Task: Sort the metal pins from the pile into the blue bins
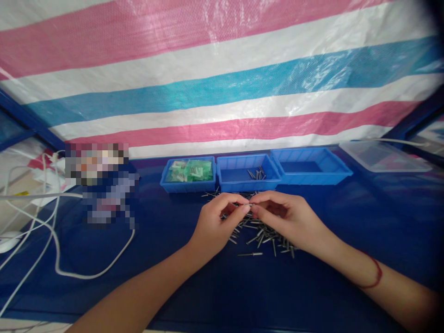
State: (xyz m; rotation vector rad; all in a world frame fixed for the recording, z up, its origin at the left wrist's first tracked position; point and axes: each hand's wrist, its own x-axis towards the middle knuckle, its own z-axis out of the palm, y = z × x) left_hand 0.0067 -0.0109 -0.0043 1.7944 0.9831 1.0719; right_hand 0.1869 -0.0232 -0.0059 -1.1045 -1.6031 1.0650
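Observation:
My left hand point(217, 221) and my right hand point(289, 217) meet fingertip to fingertip, each pinching one small blind rivet point(249, 204) between thumb and forefinger. Most of that rivet is hidden by the fingers. Below and behind them a loose pile of blind rivets point(265, 232) is spread on the dark blue tabletop point(208, 291). One single rivet point(250, 254) lies apart at the pile's near side. Just beyond my hands, the middle blue bin point(249, 186) holds several rivets point(257, 174).
The left blue bin point(187, 186) contains green-printed packets point(196, 171). A third blue bin point(312, 178) stands at right, near a clear plastic lid point(385, 157). White cables point(78, 276) loop over the left side beside blurred items point(107, 194). A striped sheet point(222, 97) hangs behind.

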